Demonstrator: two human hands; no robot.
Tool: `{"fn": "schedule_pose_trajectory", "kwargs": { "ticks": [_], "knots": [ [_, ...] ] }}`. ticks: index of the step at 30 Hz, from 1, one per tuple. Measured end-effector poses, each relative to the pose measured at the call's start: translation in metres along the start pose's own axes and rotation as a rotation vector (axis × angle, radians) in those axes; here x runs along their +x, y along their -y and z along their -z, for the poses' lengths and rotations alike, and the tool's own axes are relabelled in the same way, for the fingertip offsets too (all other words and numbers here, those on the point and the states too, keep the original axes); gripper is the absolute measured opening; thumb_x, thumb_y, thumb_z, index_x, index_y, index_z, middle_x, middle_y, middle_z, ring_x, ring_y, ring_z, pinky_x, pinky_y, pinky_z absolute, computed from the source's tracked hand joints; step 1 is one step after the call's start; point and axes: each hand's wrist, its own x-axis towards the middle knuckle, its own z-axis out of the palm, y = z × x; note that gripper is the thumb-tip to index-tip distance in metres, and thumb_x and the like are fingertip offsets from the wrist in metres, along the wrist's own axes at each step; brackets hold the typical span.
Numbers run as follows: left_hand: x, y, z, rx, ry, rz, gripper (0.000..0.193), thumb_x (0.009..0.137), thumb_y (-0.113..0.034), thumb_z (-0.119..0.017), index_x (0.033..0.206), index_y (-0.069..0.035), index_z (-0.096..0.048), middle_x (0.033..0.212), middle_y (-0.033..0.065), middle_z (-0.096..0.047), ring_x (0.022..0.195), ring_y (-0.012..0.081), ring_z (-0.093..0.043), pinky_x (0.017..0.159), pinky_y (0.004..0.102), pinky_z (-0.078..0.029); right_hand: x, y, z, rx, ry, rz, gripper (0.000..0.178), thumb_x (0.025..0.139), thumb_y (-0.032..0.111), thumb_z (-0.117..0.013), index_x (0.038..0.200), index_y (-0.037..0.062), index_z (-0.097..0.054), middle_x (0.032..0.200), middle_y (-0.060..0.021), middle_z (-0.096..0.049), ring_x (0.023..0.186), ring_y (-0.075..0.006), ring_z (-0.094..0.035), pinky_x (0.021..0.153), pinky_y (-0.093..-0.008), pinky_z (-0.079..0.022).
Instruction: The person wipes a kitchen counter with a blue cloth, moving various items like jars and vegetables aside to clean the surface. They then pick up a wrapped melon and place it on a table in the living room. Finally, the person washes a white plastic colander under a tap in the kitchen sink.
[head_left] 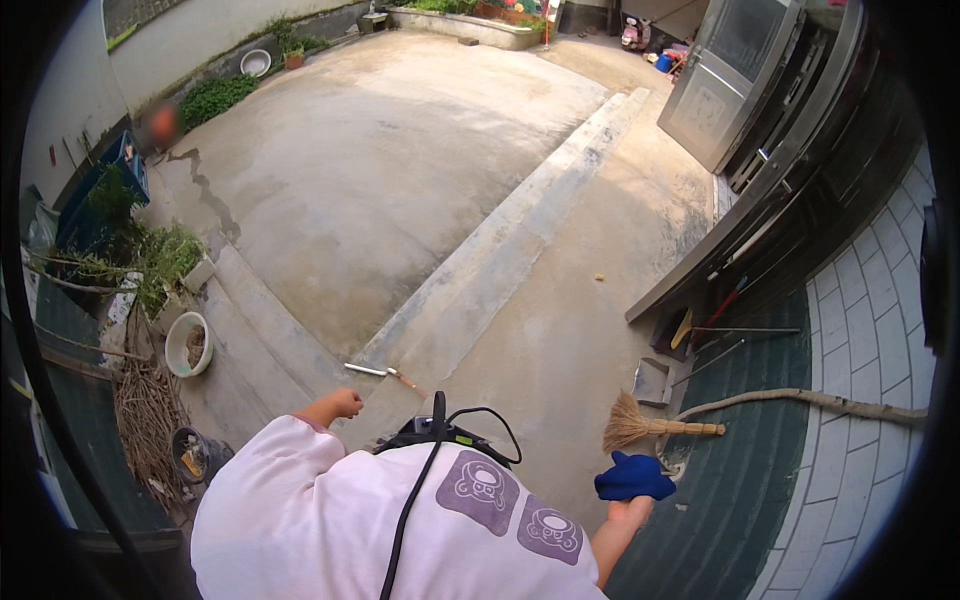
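My right hand (628,512) is closed on a bunched dark blue cloth (635,477), held out to the right side of my body. The cloth hides part of the fingers. Out in front to the left, my left hand (347,403) has its fingers curled in, and nothing shows in it. A straw hand broom (660,424) lies just beyond the blue cloth, with its bristles to the left. On the ground past my left hand is a white stick-like piece (366,369) beside a thin brownish one (405,381).
A low concrete step (500,240) crosses the yard. At left stand a white basin (188,345), a dark bucket (195,452) and a twig bundle (145,410). Along the right wall are a dustpan (653,382), a long wooden pole (800,397) and an open metal door (722,85).
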Motion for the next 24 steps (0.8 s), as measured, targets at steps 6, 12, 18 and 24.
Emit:
{"fn": "schedule_pose_trajectory", "kwargs": {
  "ticks": [6, 12, 18, 24],
  "knots": [
    [0.015, -0.014, 0.01, -0.69, -0.184, 0.303, 0.024, 0.088, -0.021, -0.053, 0.104, -0.005, -0.06, 0.091, 0.0113, -0.069, 0.072, 0.0212, -0.068, 0.061, 0.0343, -0.052, 0.151, 0.019, -0.073, 0.043, 0.077, -0.15, 0.034, 0.095, 0.032, -0.05, 0.114, 0.0038, -0.055, 0.113, -0.0134, -0.062, 0.102, -0.0293, -0.06, 0.092, -0.0454, -0.049],
    [0.137, -0.168, 0.081, -0.815, -0.309, 0.168, 0.026, 0.09, -0.023, -0.053, 0.105, -0.004, -0.06, 0.092, 0.0109, -0.068, 0.073, 0.0206, -0.067, 0.055, 0.0308, -0.044, 0.309, 0.013, -0.136, 0.009, 0.039, -0.227, 0.032, 0.095, 0.029, -0.051, 0.115, 0.0042, -0.055, 0.114, -0.0123, -0.062, 0.104, -0.0286, -0.06, 0.095, -0.0476, -0.047],
    [0.252, -0.447, 0.215, -0.684, -0.018, -0.269, 0.029, 0.092, -0.028, -0.05, 0.106, -0.006, -0.064, 0.1, 0.0057, -0.068, 0.09, 0.0166, -0.065, 0.077, 0.0296, -0.046, 0.435, 0.044, -0.237, -0.102, -0.006, -0.19, 0.022, 0.094, 0.025, -0.053, 0.102, 0.0056, -0.057, 0.09, -0.0094, -0.063, 0.082, -0.0274, -0.063, 0.074, -0.0445, -0.054],
    [0.276, -0.754, 0.279, -0.348, 0.352, -0.964, 0.029, 0.097, -0.026, -0.047, 0.106, -0.005, -0.063, 0.103, 0.003, -0.064, 0.092, 0.0137, -0.06, 0.085, 0.0297, -0.047, 0.571, 0.092, -0.401, -0.396, 0.224, 0.148, 0.021, 0.092, 0.015, -0.057, 0.109, 0.003, -0.055, 0.095, -0.0067, -0.062, 0.087, -0.0184, -0.061, 0.077, -0.0329, -0.051]
  ]
}}
